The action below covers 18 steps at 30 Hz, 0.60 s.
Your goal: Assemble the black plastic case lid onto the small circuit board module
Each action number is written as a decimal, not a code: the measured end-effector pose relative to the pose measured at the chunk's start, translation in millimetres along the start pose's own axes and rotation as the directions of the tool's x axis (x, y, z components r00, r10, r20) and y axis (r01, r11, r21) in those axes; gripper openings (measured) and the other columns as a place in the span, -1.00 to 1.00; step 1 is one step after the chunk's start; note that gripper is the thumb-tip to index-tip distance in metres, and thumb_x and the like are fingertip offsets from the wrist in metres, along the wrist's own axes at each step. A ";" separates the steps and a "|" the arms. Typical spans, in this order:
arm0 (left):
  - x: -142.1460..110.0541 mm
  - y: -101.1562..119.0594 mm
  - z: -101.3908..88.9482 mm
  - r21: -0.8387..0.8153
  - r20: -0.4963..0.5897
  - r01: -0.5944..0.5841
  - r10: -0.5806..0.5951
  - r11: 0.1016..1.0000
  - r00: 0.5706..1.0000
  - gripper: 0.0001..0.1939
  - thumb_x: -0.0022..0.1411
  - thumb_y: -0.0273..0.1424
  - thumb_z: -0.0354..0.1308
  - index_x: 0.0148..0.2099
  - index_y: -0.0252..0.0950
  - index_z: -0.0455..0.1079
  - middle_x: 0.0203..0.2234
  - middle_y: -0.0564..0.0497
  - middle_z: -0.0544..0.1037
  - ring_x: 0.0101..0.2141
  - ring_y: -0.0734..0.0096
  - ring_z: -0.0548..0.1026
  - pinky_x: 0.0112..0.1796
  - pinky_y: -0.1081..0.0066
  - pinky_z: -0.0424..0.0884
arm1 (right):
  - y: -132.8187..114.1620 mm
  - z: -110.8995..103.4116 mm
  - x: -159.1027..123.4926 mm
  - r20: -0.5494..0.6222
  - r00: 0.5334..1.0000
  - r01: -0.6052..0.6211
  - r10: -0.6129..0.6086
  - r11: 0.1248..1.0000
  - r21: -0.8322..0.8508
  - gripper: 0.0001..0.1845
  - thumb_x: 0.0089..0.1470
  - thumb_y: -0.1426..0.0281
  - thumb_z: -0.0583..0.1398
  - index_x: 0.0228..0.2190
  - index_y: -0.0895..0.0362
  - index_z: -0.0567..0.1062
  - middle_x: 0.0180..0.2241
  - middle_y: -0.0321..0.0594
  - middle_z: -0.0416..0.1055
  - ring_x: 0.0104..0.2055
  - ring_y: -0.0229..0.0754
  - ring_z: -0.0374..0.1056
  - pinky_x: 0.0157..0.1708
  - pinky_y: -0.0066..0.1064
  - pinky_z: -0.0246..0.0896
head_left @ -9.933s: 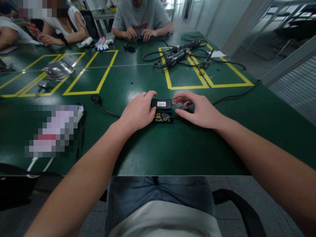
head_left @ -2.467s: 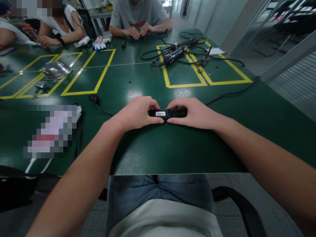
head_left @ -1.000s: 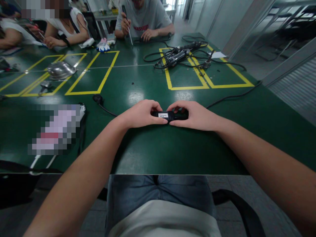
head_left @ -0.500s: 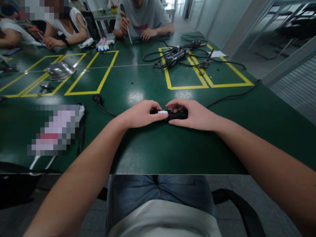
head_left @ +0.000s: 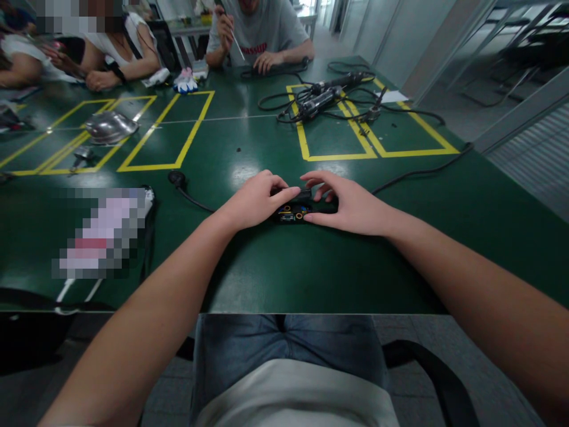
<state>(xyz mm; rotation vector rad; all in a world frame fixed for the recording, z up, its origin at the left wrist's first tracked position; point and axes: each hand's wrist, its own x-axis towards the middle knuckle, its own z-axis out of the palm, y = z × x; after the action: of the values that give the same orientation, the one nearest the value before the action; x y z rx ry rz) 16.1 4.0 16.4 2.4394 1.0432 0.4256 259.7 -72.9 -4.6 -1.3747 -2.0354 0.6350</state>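
On the green table in front of me lies a long black device housing (head_left: pixel 290 217), its inside showing with small electronic parts, coloured wires and copper-coloured rings. My left hand (head_left: pixel 258 198) pinches a black cover (head_left: pixel 304 194), thumb on top, and holds it tilted up above the housing's far side. My right hand (head_left: pixel 344 201) curves around the housing's right end, its thumb against the near edge and its fingers on the far side. Its index finger is raised near the cover. Both palms hide the housing's ends.
A black plug (head_left: pixel 176 179) with its cord lies left. Further left is a blurred-out phone-like object (head_left: pixel 104 231). Yellow tape frames hold a metal bowl-like part (head_left: pixel 110 127) and black corded tools (head_left: pixel 317 102). Across the table, a person (head_left: pixel 262 41) holds a screwdriver (head_left: pixel 237 42).
My left hand has lifted the cover off the housing toward the far side, exposing the inside. My right hand stays nearly in place, its index finger slightly higher. The person opposite has raised the screwdriver.
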 end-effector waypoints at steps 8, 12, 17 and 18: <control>-1.9 -7.7 1.5 0.059 -0.013 0.011 -0.011 0.998 1.000 -0.61 0.52 -0.15 0.28 0.20 -0.27 0.70 0.00 -0.16 0.63 0.01 0.09 0.59 0.17 0.11 0.51 | 0.0 0.5 0.4 0.002 1.000 0.020 -0.020 1.000 -0.014 -0.33 0.15 0.10 0.45 0.24 0.01 0.56 0.12 -0.03 0.65 -0.04 0.11 0.57 -0.01 -0.03 0.53; -1.7 -12.5 3.2 0.052 -0.037 -0.005 0.007 0.999 0.999 -0.60 0.50 -0.22 0.30 0.26 -0.26 0.66 0.05 -0.17 0.64 0.04 0.09 0.60 0.21 0.09 0.51 | 0.0 0.9 0.9 -0.008 1.000 0.029 -0.029 0.999 -0.027 -0.41 0.17 0.13 0.43 0.19 0.01 0.58 0.11 -0.03 0.66 -0.06 0.10 0.56 -0.02 -0.03 0.53; -3.0 -10.7 4.2 0.059 -0.047 0.005 -0.002 0.998 0.999 -0.58 0.49 -0.26 0.31 0.29 -0.31 0.61 0.10 -0.21 0.62 0.04 0.11 0.60 0.22 0.11 0.51 | -1.5 2.1 1.1 -0.014 0.999 0.034 -0.034 0.999 -0.015 -0.44 0.17 0.14 0.43 0.16 0.02 0.58 0.10 -0.02 0.66 -0.07 0.09 0.56 -0.04 -0.03 0.52; -3.4 -10.1 4.0 0.072 -0.057 0.004 0.000 0.997 0.998 -0.58 0.49 -0.26 0.31 0.28 -0.31 0.61 0.10 -0.21 0.61 0.06 0.09 0.59 0.23 0.10 0.50 | -1.9 2.2 1.0 -0.014 0.999 0.034 -0.034 0.999 -0.015 -0.46 0.17 0.14 0.42 0.14 0.02 0.58 0.09 -0.02 0.65 -0.07 0.09 0.56 -0.05 -0.04 0.52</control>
<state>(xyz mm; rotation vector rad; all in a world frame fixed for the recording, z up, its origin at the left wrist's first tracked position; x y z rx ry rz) 9.6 6.6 7.5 2.5030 1.1026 0.4675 256.7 -72.7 -4.7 -1.3470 -2.0513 0.5943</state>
